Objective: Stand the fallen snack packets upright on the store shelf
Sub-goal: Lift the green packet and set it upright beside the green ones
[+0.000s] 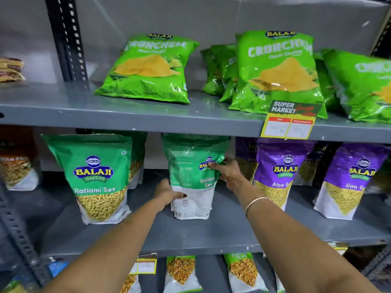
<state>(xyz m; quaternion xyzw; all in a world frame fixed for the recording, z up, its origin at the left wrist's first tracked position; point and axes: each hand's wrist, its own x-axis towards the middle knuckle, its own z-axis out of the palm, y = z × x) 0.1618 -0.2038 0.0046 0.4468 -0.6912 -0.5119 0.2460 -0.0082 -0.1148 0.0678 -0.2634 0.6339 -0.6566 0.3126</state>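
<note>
Hands gripping green-and-white Ratlami Sev pouch (191,180) upright on grey metal middle shelf (222,231) — I'm seeing left hand (167,194) fingers clamping its lower edge, right hand (227,173) fingers pinching its side.

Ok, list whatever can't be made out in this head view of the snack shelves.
- Price tag: handwritten figures too faint and small to read.
- Ratlami Sev packet held by left hand and right hand: turned sideways, its front mostly hidden.
- Packets behind the front Crunchem bag: covered by it, count unclear.
- Rightmost green bag: cut off by the frame edge.
- Bottom shelf packets: cropped by the lower edge.
</note>
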